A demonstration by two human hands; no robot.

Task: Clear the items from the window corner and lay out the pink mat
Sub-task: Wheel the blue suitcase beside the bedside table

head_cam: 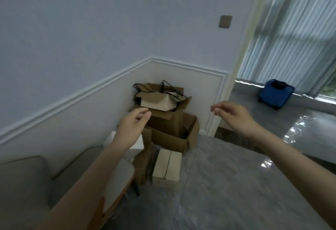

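Both arms reach out toward the corner where two walls meet. The left hand (pixel 131 123) hovers in front of the stack of cardboard, its fingers loosely curled and its thumb near the fingertips, gripping nothing. The right hand (pixel 231 114) hangs in the air to the right of the stack, fingers relaxed and bent a little downward, also holding nothing.

The pile itself sits tight in the corner: a large open cardboard box (pixel 174 131) on the floor, with a smaller open box (pixel 158 100) perched on top, and a black cable (pixel 163 87) looping over that upper box. A pale closed carton (pixel 167 168) lies on the floor just in front of the big box, and a white block (pixel 140 141) shows partly behind the left wrist. Flattened brown cardboard (pixel 143 164) leans between the block and the carton.

At the lower left stands a grey cushioned chair (pixel 27 180). Off to the right, near the window with its vertical blinds (pixel 298 35), a blue suitcase (pixel 275 93) stands on the glossy grey floor (pixel 236 184). I can't see any pink mat from here.
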